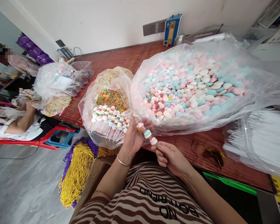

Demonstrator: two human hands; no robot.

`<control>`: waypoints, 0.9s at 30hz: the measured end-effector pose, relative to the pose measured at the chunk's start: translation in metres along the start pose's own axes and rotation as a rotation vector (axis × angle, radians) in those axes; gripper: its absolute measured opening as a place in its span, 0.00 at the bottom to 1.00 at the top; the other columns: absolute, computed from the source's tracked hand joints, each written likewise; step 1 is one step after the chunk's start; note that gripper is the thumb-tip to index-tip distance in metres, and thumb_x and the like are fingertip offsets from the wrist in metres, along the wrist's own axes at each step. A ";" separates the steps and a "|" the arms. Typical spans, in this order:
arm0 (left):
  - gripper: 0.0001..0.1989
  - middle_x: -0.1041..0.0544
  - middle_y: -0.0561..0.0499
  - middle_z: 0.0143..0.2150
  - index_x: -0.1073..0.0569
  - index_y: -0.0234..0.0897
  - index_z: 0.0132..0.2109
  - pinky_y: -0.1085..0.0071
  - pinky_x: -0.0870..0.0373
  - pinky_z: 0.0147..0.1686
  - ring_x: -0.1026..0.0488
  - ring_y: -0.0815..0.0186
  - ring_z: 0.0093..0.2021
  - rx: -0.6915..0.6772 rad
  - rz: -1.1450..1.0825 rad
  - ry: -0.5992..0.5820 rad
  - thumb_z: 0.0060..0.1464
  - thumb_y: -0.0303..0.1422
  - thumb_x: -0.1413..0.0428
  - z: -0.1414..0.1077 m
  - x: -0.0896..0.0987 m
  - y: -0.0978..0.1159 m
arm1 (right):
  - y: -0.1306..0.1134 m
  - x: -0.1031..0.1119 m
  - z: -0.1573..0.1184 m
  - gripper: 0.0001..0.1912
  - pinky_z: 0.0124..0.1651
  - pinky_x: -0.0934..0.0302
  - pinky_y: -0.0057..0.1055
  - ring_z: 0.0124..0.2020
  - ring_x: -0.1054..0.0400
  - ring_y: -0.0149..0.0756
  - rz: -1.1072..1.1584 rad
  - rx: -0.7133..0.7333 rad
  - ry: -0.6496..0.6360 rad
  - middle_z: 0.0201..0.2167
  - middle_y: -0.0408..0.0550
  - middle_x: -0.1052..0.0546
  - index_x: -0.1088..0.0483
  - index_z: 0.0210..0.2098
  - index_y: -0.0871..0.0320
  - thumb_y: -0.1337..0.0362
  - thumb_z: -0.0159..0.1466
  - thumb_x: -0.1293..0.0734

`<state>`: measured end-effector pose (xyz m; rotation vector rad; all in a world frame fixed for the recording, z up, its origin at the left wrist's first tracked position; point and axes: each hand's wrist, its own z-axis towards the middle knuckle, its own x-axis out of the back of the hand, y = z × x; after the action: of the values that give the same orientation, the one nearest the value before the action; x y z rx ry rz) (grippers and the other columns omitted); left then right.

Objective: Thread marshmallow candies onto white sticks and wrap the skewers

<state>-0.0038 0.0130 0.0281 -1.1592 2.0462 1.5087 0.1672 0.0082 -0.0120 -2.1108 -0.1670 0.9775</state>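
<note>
Pink, white and blue candies top a skewer [147,133] between the hands, above the near edge of the table [121,56]. The left hand [136,137], palm up and loosely curled, supports its upper part; how firmly is unclear. The right hand [168,154] pinches its lower end. Other skewers [110,118] lie by the big bag [142,90].

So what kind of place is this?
Probably a small workshop for putting sweets together: there's a huge plastic bag of pastel candies, rows of candy sticks, and another person's hands by more bags.
</note>
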 end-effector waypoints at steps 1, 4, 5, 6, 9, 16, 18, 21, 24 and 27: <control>0.23 0.17 0.40 0.42 0.20 0.30 0.44 0.60 0.23 0.48 0.18 0.57 0.44 0.003 0.003 0.005 0.66 0.47 0.48 0.000 -0.001 0.000 | 0.000 0.000 -0.001 0.21 0.19 0.59 0.23 0.17 0.55 0.21 0.043 -0.038 -0.023 0.23 0.35 0.41 0.26 0.34 0.60 0.47 0.58 0.26; 0.17 0.17 0.42 0.42 0.21 0.31 0.45 0.64 0.22 0.45 0.18 0.60 0.41 -0.037 0.025 0.038 0.65 0.42 0.44 0.002 0.000 -0.001 | 0.003 -0.001 -0.002 0.20 0.18 0.62 0.23 0.16 0.55 0.21 -0.073 0.034 0.007 0.23 0.36 0.37 0.25 0.36 0.59 0.47 0.61 0.28; 0.15 0.17 0.43 0.41 0.21 0.32 0.44 0.66 0.22 0.44 0.18 0.61 0.40 -0.061 0.036 0.057 0.63 0.40 0.43 0.003 0.000 -0.002 | 0.004 -0.001 -0.002 0.19 0.18 0.60 0.24 0.16 0.53 0.22 -0.188 0.120 0.052 0.22 0.38 0.35 0.25 0.37 0.59 0.48 0.63 0.29; 0.13 0.17 0.44 0.40 0.21 0.32 0.42 0.67 0.22 0.42 0.18 0.62 0.38 -0.083 0.048 0.074 0.62 0.39 0.41 0.004 0.002 -0.003 | 0.004 -0.001 -0.003 0.17 0.20 0.55 0.25 0.17 0.49 0.24 -0.323 0.232 0.112 0.22 0.39 0.33 0.24 0.37 0.59 0.50 0.64 0.31; 0.13 0.18 0.47 0.34 0.22 0.33 0.38 0.70 0.23 0.36 0.20 0.65 0.32 -0.148 0.096 0.094 0.56 0.40 0.35 0.007 0.007 -0.006 | 0.005 -0.001 -0.004 0.11 0.33 0.39 0.29 0.29 0.31 0.33 -0.683 0.570 0.281 0.29 0.46 0.23 0.23 0.38 0.58 0.58 0.67 0.33; 0.20 0.21 0.54 0.28 0.25 0.35 0.32 0.74 0.25 0.30 0.25 0.71 0.27 -0.325 0.173 0.196 0.38 0.41 0.26 0.011 0.016 -0.007 | 0.002 0.002 -0.004 0.10 0.34 0.37 0.28 0.29 0.28 0.33 -0.904 0.714 0.370 0.30 0.44 0.20 0.23 0.39 0.58 0.63 0.70 0.36; 0.21 0.20 0.53 0.30 0.24 0.35 0.33 0.72 0.24 0.33 0.23 0.69 0.30 -0.329 0.179 0.202 0.37 0.41 0.25 0.010 0.018 -0.006 | 0.001 0.004 -0.004 0.09 0.35 0.37 0.27 0.30 0.27 0.33 -0.931 0.736 0.378 0.31 0.44 0.19 0.23 0.40 0.58 0.64 0.70 0.36; 0.22 0.19 0.51 0.32 0.22 0.34 0.36 0.72 0.25 0.34 0.23 0.68 0.31 -0.280 0.203 0.125 0.37 0.40 0.25 0.009 0.019 -0.003 | 0.001 0.006 -0.005 0.08 0.35 0.36 0.27 0.31 0.26 0.33 -0.973 0.759 0.372 0.33 0.44 0.19 0.24 0.40 0.57 0.65 0.70 0.36; 0.21 0.20 0.50 0.29 0.22 0.33 0.33 0.72 0.25 0.33 0.23 0.67 0.31 -0.190 0.230 0.037 0.37 0.41 0.25 0.008 0.020 -0.002 | 0.002 0.007 -0.005 0.08 0.37 0.35 0.27 0.33 0.25 0.34 -1.007 0.803 0.362 0.35 0.45 0.18 0.24 0.42 0.57 0.67 0.71 0.36; 0.20 0.21 0.51 0.27 0.23 0.32 0.29 0.73 0.26 0.33 0.23 0.69 0.30 -0.119 0.232 0.047 0.35 0.41 0.24 0.009 0.021 -0.003 | 0.004 0.008 -0.004 0.08 0.39 0.35 0.27 0.34 0.24 0.34 -1.115 0.917 0.387 0.36 0.48 0.18 0.25 0.44 0.59 0.68 0.71 0.37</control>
<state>-0.0155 0.0124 0.0084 -1.0367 2.2120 1.7474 0.1749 0.0063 -0.0174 -1.0143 -0.5076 -0.0759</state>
